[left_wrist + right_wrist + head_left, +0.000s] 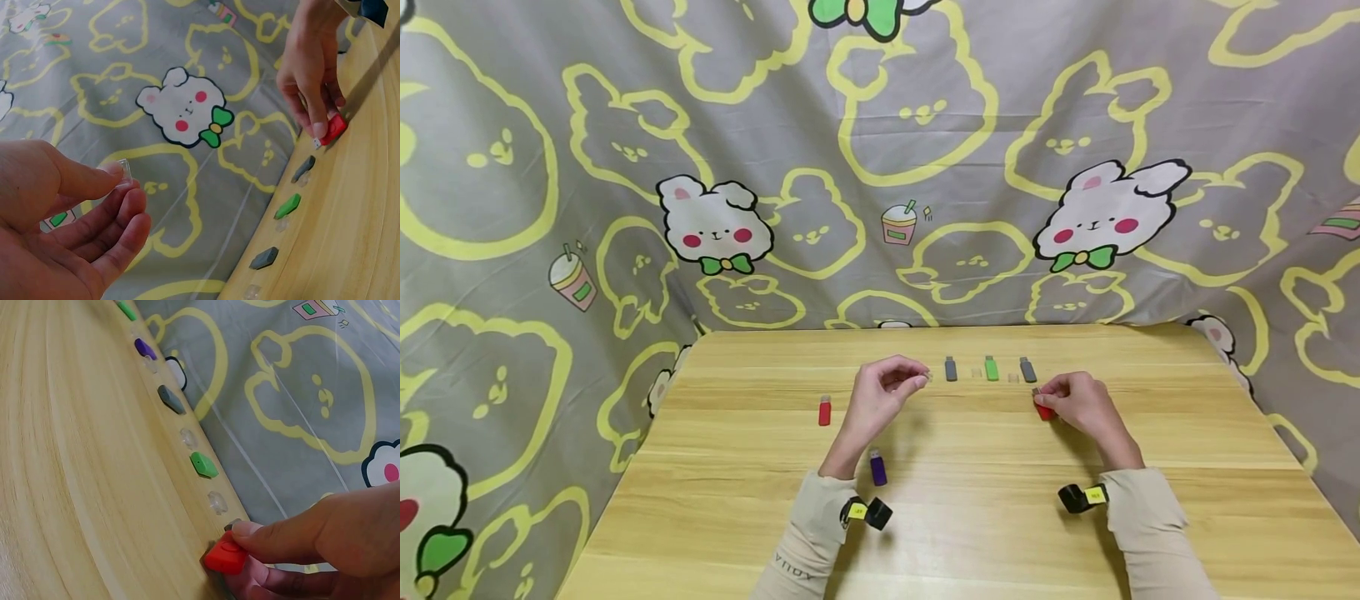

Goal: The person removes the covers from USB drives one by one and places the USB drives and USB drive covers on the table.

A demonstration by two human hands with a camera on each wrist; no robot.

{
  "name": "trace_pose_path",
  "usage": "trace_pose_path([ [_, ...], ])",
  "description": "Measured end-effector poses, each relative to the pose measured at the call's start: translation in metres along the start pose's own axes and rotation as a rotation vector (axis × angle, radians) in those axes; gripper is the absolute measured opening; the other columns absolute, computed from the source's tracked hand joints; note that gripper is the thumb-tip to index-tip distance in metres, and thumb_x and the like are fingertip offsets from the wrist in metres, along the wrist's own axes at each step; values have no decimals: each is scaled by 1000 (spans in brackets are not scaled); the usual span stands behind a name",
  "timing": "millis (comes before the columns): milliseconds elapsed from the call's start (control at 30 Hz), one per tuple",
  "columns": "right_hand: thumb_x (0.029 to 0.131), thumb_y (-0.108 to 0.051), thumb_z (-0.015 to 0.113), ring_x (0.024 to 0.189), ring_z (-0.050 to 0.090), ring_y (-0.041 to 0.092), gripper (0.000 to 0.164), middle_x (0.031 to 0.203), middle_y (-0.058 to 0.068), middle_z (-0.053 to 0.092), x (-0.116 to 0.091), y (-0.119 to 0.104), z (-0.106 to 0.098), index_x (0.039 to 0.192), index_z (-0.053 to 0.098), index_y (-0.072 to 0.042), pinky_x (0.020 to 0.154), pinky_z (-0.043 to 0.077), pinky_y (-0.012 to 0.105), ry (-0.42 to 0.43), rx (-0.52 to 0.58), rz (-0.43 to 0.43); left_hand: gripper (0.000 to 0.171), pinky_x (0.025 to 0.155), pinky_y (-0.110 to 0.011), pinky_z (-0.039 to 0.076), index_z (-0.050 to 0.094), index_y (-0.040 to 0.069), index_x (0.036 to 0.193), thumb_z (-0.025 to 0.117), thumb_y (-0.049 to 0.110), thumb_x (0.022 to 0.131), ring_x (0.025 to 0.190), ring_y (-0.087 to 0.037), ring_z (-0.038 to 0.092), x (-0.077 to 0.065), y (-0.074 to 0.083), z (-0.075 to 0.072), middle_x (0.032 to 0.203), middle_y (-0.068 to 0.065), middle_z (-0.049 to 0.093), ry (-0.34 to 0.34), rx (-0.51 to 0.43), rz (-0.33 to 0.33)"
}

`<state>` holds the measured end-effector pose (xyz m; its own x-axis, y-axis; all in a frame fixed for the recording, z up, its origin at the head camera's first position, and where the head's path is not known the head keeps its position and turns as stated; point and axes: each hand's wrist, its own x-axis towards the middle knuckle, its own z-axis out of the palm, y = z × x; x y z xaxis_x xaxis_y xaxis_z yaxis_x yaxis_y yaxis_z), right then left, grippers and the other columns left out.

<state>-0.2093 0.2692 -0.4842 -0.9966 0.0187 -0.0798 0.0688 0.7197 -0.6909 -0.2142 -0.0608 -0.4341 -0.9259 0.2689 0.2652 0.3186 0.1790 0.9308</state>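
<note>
My left hand (883, 392) pinches a small clear plastic cap (125, 174) between thumb and forefinger, raised above the table. A red USB stick (1045, 412) is pinched in my right hand (1084, 408), its metal plug pointing away toward the row. Beside it lies a grey USB stick (1027, 370), followed leftward by a green one (992, 368) and another grey one (951, 369). Clear caps (217, 502) lie between them. Farther along, the right wrist view shows a purple USB stick (145, 349) and a green one (127, 309), which my left hand hides in the head view.
On the left of the wooden table (737, 467) lies a second red USB stick (825, 411). Another purple USB stick (878, 468) lies near my left forearm. A patterned curtain (820, 250) hangs along the table's back edge and sides.
</note>
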Motion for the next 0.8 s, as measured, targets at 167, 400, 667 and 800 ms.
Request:
trace_pose_path([
  [167,93,-16,77,68,59,18,19,80,7,70,0,-1,0,95,74,2,60,49,31,-7,-3,29,8,79,-26,59,77,2,101,74,3,94,88,-18,71,1,-2,0,99,-9,75,-6,-1,4],
  [400,94,-20,76,72,57,24,22,80,8,68,-1,-3,-1,91,74,1,62,43,34,-1,-75,35,9,79,-25,59,76,0,102,74,2,94,91,-27,72,1,-2,1,101,-14,75,-17,-18,0],
  [667,94,-20,75,64,53,23,22,71,4,64,-4,0,1,82,69,-2,56,40,33,41,-120,5,11,80,-24,58,75,-3,104,73,1,94,96,-34,71,0,-1,5,104,-19,74,-21,-37,-25],
  [800,94,-22,75,63,53,22,24,70,3,64,-5,0,2,82,69,-2,56,39,33,57,-118,-13,10,81,-25,59,76,0,102,74,3,94,94,-29,72,1,-3,8,102,-14,75,-41,-11,-21],
])
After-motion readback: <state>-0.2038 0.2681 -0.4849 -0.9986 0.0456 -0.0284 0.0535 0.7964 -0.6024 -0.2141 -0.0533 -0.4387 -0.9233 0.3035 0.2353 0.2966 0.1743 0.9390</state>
